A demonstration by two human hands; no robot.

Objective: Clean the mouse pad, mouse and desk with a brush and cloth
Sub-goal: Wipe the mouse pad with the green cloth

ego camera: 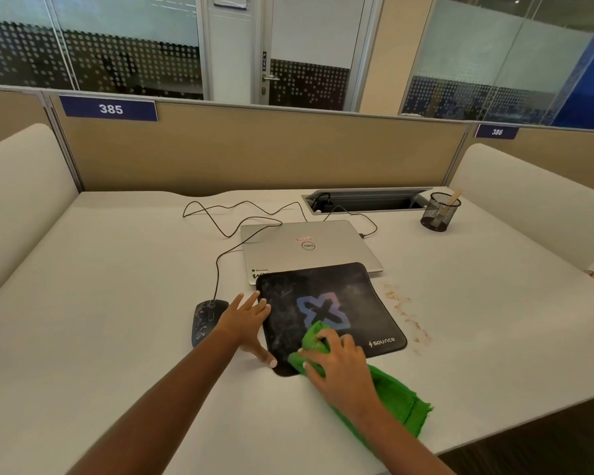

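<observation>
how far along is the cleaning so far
Nothing looks finished yet. In hand: the right hand grips the green cloth on the mouse pad, which shows grey smears, while the left hand presses its left edge. Left: the speckled mouse and the brown crumbs on the desk right of the pad.

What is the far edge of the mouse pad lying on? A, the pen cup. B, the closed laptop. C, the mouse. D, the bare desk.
B: the pad's far edge overlaps the near end of the closed laptop; the mouse lies apart on its left.
</observation>
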